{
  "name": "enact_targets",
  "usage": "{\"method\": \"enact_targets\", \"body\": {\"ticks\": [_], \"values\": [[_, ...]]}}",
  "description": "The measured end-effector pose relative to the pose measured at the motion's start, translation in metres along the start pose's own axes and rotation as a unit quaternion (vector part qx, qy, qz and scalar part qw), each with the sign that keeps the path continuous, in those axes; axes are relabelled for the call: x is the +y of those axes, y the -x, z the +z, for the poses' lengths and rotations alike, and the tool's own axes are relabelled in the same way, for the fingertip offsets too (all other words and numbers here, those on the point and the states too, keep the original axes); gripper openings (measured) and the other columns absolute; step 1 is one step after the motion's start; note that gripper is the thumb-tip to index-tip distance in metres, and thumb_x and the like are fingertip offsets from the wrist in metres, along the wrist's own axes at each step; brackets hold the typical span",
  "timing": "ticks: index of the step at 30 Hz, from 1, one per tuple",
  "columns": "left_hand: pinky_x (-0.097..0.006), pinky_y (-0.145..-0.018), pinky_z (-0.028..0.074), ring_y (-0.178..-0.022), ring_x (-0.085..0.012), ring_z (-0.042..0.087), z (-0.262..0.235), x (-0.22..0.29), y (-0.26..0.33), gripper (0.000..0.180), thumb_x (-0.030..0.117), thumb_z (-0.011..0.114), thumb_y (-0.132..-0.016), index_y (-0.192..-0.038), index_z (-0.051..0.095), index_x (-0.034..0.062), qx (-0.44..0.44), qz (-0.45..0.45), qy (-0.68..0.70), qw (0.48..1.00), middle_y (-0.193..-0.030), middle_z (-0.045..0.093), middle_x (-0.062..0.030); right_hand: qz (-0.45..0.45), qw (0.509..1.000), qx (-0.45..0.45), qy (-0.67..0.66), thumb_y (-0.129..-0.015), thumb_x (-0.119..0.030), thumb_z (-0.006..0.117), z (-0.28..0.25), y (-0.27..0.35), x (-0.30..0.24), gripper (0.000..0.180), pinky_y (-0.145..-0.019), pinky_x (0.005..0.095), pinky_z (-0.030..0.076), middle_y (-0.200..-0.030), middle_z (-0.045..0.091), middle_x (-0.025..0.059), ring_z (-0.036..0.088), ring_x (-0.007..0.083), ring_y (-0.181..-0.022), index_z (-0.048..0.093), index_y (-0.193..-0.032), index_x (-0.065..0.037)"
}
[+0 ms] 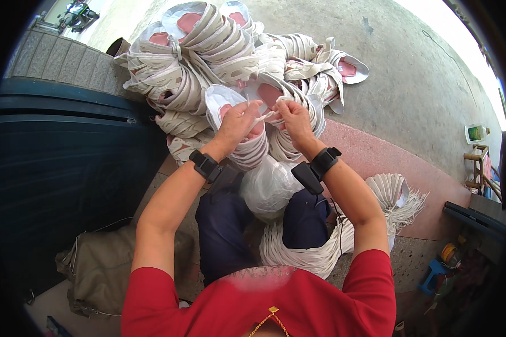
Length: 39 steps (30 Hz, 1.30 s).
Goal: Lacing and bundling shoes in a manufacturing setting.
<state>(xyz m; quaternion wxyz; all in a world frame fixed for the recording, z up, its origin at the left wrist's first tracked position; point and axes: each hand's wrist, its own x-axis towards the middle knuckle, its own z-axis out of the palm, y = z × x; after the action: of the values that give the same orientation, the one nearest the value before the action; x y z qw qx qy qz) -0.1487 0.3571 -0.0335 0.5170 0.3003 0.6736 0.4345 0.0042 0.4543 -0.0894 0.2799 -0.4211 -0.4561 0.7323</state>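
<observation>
My left hand (237, 124) and my right hand (296, 121) are close together over stacked shoe uppers. A thin white strip (262, 117), which looks like a lace or cord, runs between them, and the fingers of both hands are closed on its ends. Under my left hand stands a stack of white uppers (249, 153) with pink linings. Just behind my right hand is another stack of uppers (306, 104), its pink inside (269, 94) facing up. My fingers hide part of the strip, so I cannot tell whether it is knotted.
A large heap of nested uppers (225, 45) lies ahead. Between my knees sits a clear plastic bag (269, 182). Bundled white laces (303, 256) lie across my right leg, with more laces (396, 196) beyond. A blue door (67, 168) and brown cloth (104, 267) are at left.
</observation>
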Motion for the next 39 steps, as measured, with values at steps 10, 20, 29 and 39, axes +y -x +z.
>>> {"method": "enact_targets", "body": {"ticks": [10,20,29,39], "values": [[-0.025,-0.061,0.056,-0.074,-0.0123,0.067,-0.003,0.020,0.002,0.053,0.040,0.052,-0.103,-0.148,0.043,0.0130,-0.065,-0.031,0.086,0.994,-0.098,0.066,-0.0065,-0.130,0.899,-0.305,0.287,-0.096,-0.027,0.056,0.022,0.005,-0.029,0.032,-0.069,0.0388,0.053,-0.082,0.071,0.0192,0.070,0.0295,-0.073,0.068,-0.093,0.003],[-0.023,-0.065,0.050,-0.079,-0.0086,0.064,0.005,-0.029,0.002,0.038,0.019,0.066,-0.096,-0.127,0.054,0.0005,0.068,0.105,-0.082,0.989,-0.095,0.068,-0.0046,0.165,0.942,-0.249,-0.151,-0.097,-0.025,0.064,-0.011,-0.015,-0.007,0.021,-0.067,0.0254,0.047,-0.084,0.064,0.0012,0.057,0.0099,-0.071,0.066,-0.099,-0.004],[-0.025,-0.066,0.047,-0.074,-0.0087,0.059,-0.004,-0.021,-0.008,0.024,0.015,0.061,-0.098,-0.110,0.067,-0.0043,-0.001,0.087,-0.225,0.970,-0.085,0.067,-0.0037,-0.039,0.948,-0.285,0.140,-0.091,-0.019,0.069,-0.013,-0.005,-0.022,0.021,-0.069,0.0288,0.049,-0.088,0.067,0.0013,0.061,0.0130,-0.073,0.066,-0.099,0.000],[-0.022,-0.064,0.047,-0.068,-0.0056,0.053,0.000,-0.012,-0.008,0.024,0.021,0.055,-0.101,-0.111,0.065,0.0013,0.020,-0.067,0.041,0.997,-0.083,0.062,0.0015,-0.478,0.780,-0.076,0.396,-0.079,-0.007,0.068,0.009,-0.003,-0.005,0.016,-0.066,0.0416,0.052,-0.084,0.059,0.0117,0.063,0.0340,-0.073,0.062,-0.093,-0.004]]}}
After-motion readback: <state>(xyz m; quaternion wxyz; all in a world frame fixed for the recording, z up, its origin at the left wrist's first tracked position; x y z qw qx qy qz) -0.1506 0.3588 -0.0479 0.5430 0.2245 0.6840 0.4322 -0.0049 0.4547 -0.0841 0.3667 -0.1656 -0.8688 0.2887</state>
